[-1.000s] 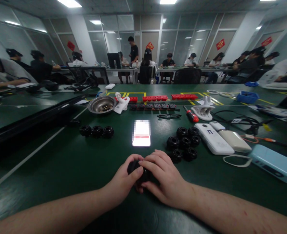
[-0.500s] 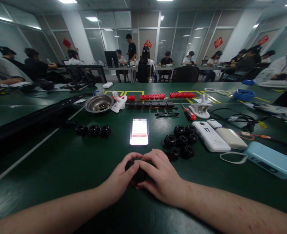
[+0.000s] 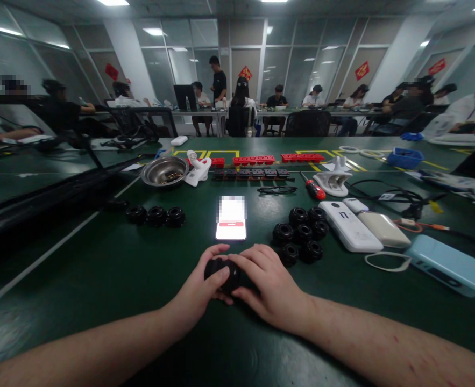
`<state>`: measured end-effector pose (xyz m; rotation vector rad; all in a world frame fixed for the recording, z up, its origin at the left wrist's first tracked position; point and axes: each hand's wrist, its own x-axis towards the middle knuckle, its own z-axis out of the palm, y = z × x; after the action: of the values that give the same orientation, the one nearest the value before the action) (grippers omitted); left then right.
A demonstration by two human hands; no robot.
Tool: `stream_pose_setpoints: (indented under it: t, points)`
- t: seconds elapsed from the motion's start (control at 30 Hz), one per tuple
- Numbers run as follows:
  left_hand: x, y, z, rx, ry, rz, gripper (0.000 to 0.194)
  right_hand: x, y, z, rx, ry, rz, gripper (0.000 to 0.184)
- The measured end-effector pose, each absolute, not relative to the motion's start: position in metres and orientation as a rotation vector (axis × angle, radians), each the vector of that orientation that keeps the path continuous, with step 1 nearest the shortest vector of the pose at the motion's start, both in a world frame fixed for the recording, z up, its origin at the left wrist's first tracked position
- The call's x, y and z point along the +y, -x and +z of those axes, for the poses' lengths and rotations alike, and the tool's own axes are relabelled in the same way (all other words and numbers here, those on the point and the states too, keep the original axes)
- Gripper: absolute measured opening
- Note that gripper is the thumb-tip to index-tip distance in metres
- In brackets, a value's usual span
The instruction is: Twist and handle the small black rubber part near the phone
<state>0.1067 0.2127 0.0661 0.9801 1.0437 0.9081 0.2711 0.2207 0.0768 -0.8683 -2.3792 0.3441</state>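
Note:
Both hands meet at the near middle of the green table (image 3: 100, 269). My left hand (image 3: 200, 293) and my right hand (image 3: 267, 287) are closed together round a small black wheel (image 3: 225, 271), which is partly hidden by the fingers. Just beyond them lies a lit phone (image 3: 231, 224), screen up. A cluster of several black wheels (image 3: 299, 236) sits to the right of my right hand. Three more black wheels (image 3: 155, 215) stand in a row to the far left.
A metal bowl (image 3: 164, 172), white clamps (image 3: 198, 168), red parts (image 3: 277, 158), a red-handled screwdriver (image 3: 313, 188), white and beige power banks (image 3: 366, 226), a light-blue device (image 3: 449, 263) and cables (image 3: 402, 199) lie farther back and right. Other people sit at tables behind.
My hands have shifted slightly forward with the black wheel between them, and the left thumb now lies across its top. The view has barely moved.

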Motion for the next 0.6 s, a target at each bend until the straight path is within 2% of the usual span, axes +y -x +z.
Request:
stream_pose_setpoints:
  t: [0.1,0.23,0.4,0.6]
  points:
    - [0.2139,-0.1082,0.0647,1.061,-0.989,0.892,0.044,0.2192,-0.2713,0.0747,-2.395,0.846,0.293,0.038]
    - [0.2108,-0.1075,0.0656,1.048,-1.032,0.91,0.039,0.2171,-0.2699,0.0773,-2.329,0.879,0.363,0.056]
    - [0.2104,-0.104,0.0654,0.986,-1.039,0.92,0.055,0.2186,-0.2701,0.0783,-2.349,0.872,0.301,0.038]
    - [0.2117,-0.1068,0.0701,1.07,-0.997,0.838,0.043,0.2161,-0.2719,0.073,-2.375,0.738,0.105,0.03]
